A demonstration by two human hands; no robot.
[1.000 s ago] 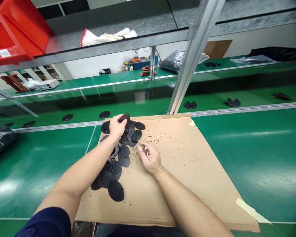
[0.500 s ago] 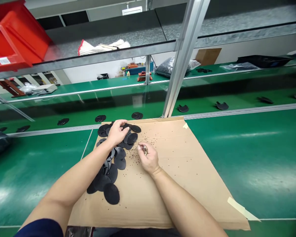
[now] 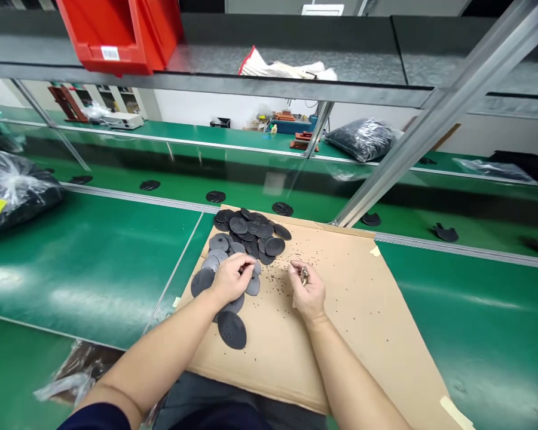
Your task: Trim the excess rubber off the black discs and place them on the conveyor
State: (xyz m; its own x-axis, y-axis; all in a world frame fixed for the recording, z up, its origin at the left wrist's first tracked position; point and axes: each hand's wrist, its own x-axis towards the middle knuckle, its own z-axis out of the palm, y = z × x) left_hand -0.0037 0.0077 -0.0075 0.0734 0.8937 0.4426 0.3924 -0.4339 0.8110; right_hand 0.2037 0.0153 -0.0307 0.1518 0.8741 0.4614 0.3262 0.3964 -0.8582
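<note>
A pile of flat black oval discs (image 3: 246,236) lies on a sheet of brown cardboard (image 3: 363,310) spread over the green workbench. My left hand (image 3: 231,279) rests on the near part of the pile, fingers curled around one black disc. My right hand (image 3: 307,288) hovers just to the right of the pile, pinched on a small metal tool (image 3: 303,274). Tiny dark crumbs (image 3: 296,263) are scattered on the cardboard between and beyond my hands. One disc (image 3: 232,329) lies apart, close to my left forearm.
A green conveyor belt (image 3: 116,173) behind the cardboard carries single black discs (image 3: 216,196). A slanted aluminium post (image 3: 412,137) rises at the right. A red bin (image 3: 116,33) sits on the shelf above. Black bagged goods (image 3: 13,191) lie at the left.
My left hand left the far end of the pile and drew back to its near part, closing on a disc. The camera turned left. The right hand kept its pinch.
</note>
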